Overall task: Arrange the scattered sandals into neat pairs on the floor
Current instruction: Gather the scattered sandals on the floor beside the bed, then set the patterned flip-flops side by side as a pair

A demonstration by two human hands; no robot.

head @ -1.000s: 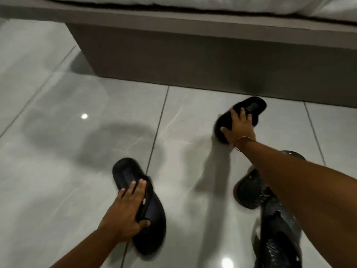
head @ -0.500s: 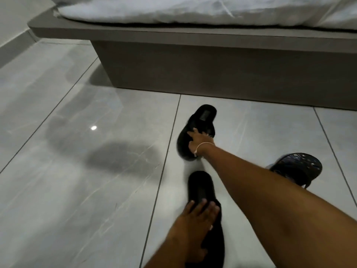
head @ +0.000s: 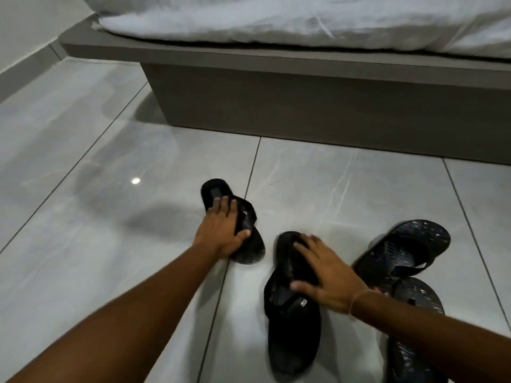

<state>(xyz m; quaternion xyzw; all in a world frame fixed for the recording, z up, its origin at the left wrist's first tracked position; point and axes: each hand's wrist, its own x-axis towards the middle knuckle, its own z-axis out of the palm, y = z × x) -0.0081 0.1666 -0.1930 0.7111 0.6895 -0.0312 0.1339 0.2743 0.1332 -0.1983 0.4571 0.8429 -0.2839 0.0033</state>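
Observation:
Two plain black sandals lie on the grey tiled floor. My left hand (head: 221, 230) grips the left black sandal (head: 250, 248) across its strap, thumb hooked over the near edge. My right hand (head: 326, 280) presses on the second black sandal (head: 293, 335), fingers spread over its strap and thumb on its side. The two sandals lie a short gap apart, not parallel. To the right lie two patterned dark flip-flops, one (head: 403, 247) farther off and one (head: 414, 349) nearer, partly hidden by my right forearm.
A low grey bed base (head: 304, 103) with white bedding (head: 304, 20) runs across the back. The glossy floor tiles (head: 83, 244) stretch to the left, up to a wall skirting (head: 25, 76) at far left.
My right hand has dragged its black sandal back toward me, beside the one under my left hand. The left hand's sandal now lies left of it. The view has shifted.

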